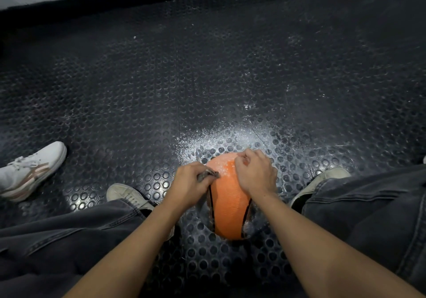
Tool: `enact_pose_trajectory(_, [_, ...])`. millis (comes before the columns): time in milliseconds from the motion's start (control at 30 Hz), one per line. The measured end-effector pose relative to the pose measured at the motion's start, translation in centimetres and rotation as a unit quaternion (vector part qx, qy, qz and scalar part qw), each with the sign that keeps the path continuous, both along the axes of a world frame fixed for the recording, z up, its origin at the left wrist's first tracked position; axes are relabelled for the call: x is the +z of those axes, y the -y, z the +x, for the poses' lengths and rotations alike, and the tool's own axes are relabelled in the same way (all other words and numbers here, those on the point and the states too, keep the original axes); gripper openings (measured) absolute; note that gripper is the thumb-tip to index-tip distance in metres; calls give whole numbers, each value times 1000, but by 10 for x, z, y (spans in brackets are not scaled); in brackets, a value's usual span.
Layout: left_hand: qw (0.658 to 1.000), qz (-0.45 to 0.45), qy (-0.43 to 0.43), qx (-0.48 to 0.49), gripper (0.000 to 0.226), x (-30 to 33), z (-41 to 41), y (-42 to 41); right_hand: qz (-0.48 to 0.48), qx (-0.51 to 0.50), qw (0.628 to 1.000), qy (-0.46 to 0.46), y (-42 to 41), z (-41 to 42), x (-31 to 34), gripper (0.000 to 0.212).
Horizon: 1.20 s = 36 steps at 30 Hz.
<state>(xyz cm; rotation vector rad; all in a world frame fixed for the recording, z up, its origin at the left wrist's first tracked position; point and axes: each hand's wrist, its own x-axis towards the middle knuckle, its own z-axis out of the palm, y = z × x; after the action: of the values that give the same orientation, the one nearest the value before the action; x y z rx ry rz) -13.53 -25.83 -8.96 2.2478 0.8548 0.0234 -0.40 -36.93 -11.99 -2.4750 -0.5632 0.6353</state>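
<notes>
Slipping is the likeliest trouble. The basketball (pixel 230 205) sits loose on the studded rubber floor (pixel 207 78), steadied only by the two hands, and its far upper face is coated in white residue that looks wet. I judge that a hard rub from one side could roll it away toward 12 o'clock or spin it under the palms. The small grey cloth (pixel 207 174) is bunched and covers little, so it may smear the residue rather than lift it. The left hand (pixel 191 182) pinches that cloth between thumb and curled fingers and presses it on the ball's upper left. The ball lies at 3 o'clock from this hand, touching it. The right hand (pixel 255 173) rests on the ball's top with its fingers bent, and I cannot tell whether it nips anything. The ball stands at 6 o'clock in the view, between the pale left shoe (pixel 129 196) and the right shoe (pixel 322 179), with white scatter on the floor at its 12 o'clock.
</notes>
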Motion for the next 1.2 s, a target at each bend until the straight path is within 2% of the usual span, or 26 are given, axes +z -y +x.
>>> enact_pose_trajectory(67, [997,28,-28,70,17,0,9,-1,-13,6,1000,11,-2,-4,2,19])
enact_pose_trajectory(100, [996,41,-31,70,16,0,10,1,-18,2,1000,19,-2,-7,2,19])
enact_pose_trajectory(233, [999,16,1,-36,13,6,6,12,-20,-16,1000,19,2,-3,2,17])
enact_pose_trajectory(367, [996,34,-28,83,19,4,18,1,-35,16,999,26,-6,2,3,16])
enact_pose_trajectory(467, [999,39,-18,-2,17,8,12,7,-4,-3,1000,30,-2,4,-1,14])
enact_pose_trajectory(533, [999,14,-5,-50,15,10,8,10,17,-2,1000,-2,4,9,-3,10])
enact_pose_trajectory(667, [997,42,-34,54,15,5,19,1,27,0,999,-35,2,4,-2,8])
enact_pose_trajectory(800, [997,42,-16,-69,16,8,14,9,6,-13,1000,-22,4,4,-3,16])
enact_pose_trajectory(833, [997,41,-19,-70,17,7,14,7,7,-9,1000,-27,4,6,-3,17])
enact_pose_trajectory(933, [997,73,-39,9,17,3,19,-2,8,-7,999,-31,-2,3,-2,16])
enact_pose_trajectory(967, [996,79,-33,1,16,5,19,0,4,-9,1000,-25,-3,1,-3,15])
enact_pose_trajectory(1100, [990,62,-1,-127,18,11,19,9,2,-6,1000,-28,0,4,-8,13])
enact_pose_trajectory(1200, [994,89,-27,-48,17,3,24,-4,14,-2,999,-34,-1,4,-7,12])
